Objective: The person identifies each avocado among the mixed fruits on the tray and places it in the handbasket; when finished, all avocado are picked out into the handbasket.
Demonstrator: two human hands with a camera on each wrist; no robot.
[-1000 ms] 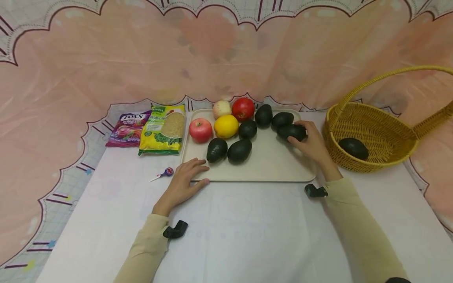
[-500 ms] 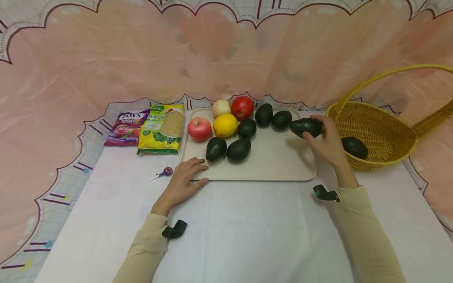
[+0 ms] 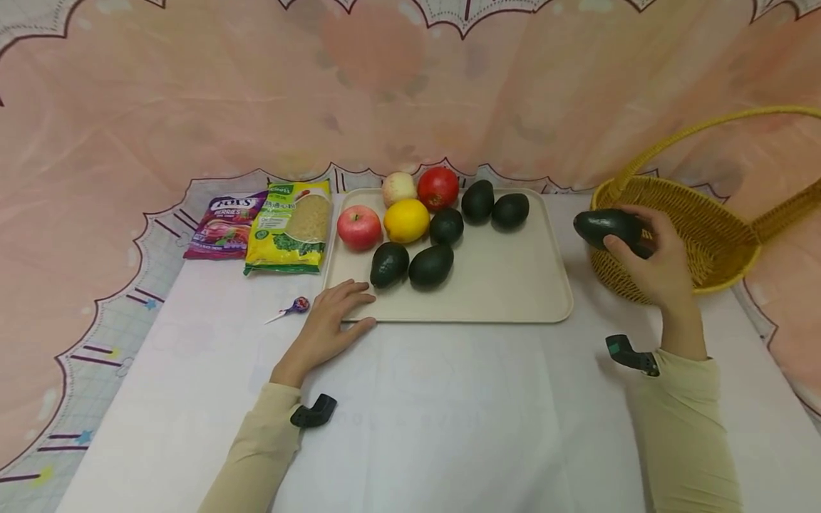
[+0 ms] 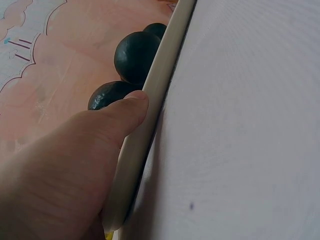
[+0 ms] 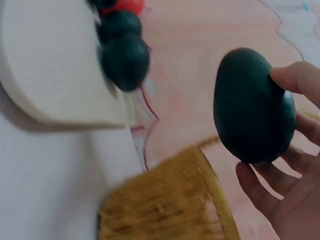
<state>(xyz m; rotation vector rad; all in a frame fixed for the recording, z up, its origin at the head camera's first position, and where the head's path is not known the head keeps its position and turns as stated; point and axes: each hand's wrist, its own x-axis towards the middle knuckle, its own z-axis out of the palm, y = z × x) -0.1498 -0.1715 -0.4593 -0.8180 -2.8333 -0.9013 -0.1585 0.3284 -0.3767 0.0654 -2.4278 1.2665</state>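
A dark green avocado (image 3: 606,226) is pinched between the thumb and fingers of my right hand (image 3: 667,267), held up at the basket's left rim. The right wrist view shows that avocado (image 5: 252,107) above the yellow woven basket (image 5: 170,200). My left hand (image 3: 326,329) rests on the front left corner of the cream tray (image 3: 500,292), fingers relaxed, thumb along the rim. Near its fingertips lie two avocados, the closer avocado (image 3: 389,265) on the left. Whatever lies inside the basket (image 3: 725,235) is mostly hidden by my right hand.
Further back on the tray sit more avocados, a lemon (image 3: 407,221), a red apple (image 3: 359,228), a pale round fruit (image 3: 399,189) and a red pomegranate-like fruit (image 3: 438,189). Left of it are a purple bag (image 3: 226,226), a yellow bag (image 3: 288,228) and a lollipop (image 3: 298,305).
My right hand has carried the avocado off the tray's right side, rightward to the basket's rim. My left hand stays on the tray corner. The head view has tilted slightly.
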